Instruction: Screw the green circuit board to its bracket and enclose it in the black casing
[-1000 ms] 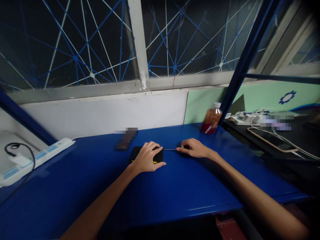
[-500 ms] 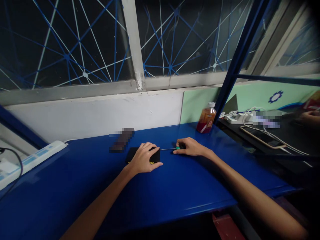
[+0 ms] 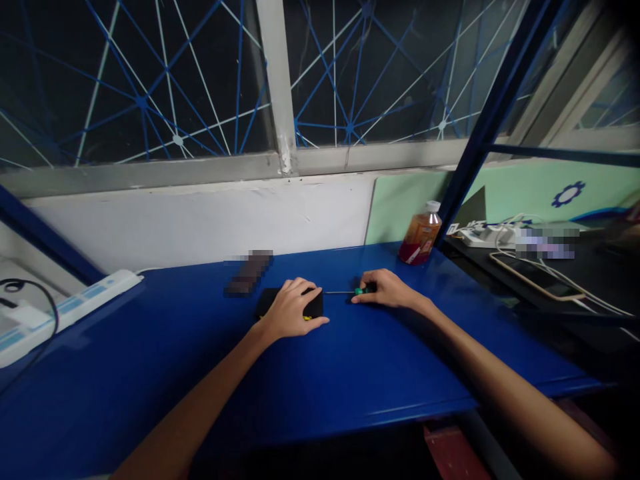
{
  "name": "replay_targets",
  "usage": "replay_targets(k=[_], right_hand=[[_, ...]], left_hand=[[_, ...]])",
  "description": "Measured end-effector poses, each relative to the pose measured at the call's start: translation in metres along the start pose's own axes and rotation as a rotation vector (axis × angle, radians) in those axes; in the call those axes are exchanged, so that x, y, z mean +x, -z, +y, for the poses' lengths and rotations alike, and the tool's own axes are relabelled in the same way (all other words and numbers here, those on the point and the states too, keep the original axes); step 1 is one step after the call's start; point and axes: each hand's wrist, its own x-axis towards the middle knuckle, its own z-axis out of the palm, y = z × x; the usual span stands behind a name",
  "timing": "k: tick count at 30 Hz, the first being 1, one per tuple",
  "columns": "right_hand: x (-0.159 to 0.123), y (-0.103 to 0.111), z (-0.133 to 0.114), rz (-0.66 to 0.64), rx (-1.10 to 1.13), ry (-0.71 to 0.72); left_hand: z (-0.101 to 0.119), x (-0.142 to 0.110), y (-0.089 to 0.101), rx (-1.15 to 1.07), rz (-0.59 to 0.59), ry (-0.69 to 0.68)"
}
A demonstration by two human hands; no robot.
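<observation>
A flat black box (image 3: 313, 307) with a bit of yellow along its near edge lies on the blue table (image 3: 320, 380). Over it rests my left hand (image 3: 291, 309), gripping the box with fingers across the top and thumb along the near side. My right hand (image 3: 383, 289) is closed around the green and black handle of a screwdriver (image 3: 340, 292). Its thin metal shaft lies level and points left, with the tip at the right end of the box. Whether the tip touches or enters the box I cannot tell.
Behind the box lies a dark, partly blurred-out object (image 3: 253, 272). A drink bottle (image 3: 421, 233) stands at the back right. To the left is a white power strip (image 3: 95, 300) with a black cable. A phone (image 3: 536, 275) and white cables lie on the black desk at right.
The camera view has shifted slightly, so everything sits a little further right. Both hands keep their hold on the box and the screwdriver.
</observation>
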Motion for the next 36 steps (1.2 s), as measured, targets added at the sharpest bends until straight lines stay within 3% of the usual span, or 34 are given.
replay_targets(k=[11, 20, 30, 36], right_hand=[[-0.003, 0.002, -0.01, 0.0, 0.026, 0.019], [-0.001, 0.0, 0.0, -0.015, 0.025, 0.029], [-0.004, 0.003, -0.01, -0.006, 0.087, 0.035], [-0.003, 0.005, -0.004, -0.046, 0.047, 0.043]], left_hand=[[0.0, 0.0, 0.0, 0.007, -0.001, 0.006], [0.0, -0.001, 0.0, -0.004, 0.017, 0.002], [0.001, 0.0, 0.0, 0.003, 0.008, 0.004], [0.001, 0.0, 0.001, 0.005, 0.003, 0.004]])
